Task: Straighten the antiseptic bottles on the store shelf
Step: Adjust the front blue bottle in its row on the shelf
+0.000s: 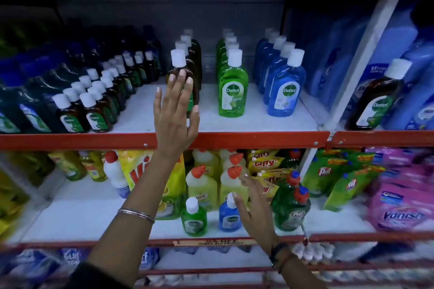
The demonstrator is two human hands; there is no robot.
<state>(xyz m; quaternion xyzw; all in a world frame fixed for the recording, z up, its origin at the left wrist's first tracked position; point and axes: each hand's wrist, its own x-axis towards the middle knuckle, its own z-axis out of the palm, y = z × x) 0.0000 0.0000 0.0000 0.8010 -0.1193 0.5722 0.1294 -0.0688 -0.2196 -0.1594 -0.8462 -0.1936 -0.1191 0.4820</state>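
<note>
Left hand (175, 112) spread flat against brown white-capped antiseptic bottle (182, 73), nothing gripped, green plastic bottle (232, 87) just right of it, right hand (254, 209) held open beside small blue bottle (229, 214) below.

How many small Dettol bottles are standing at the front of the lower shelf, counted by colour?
green small Dettol bottle: 1
blue small Dettol bottle: 1
Total: 2
</note>
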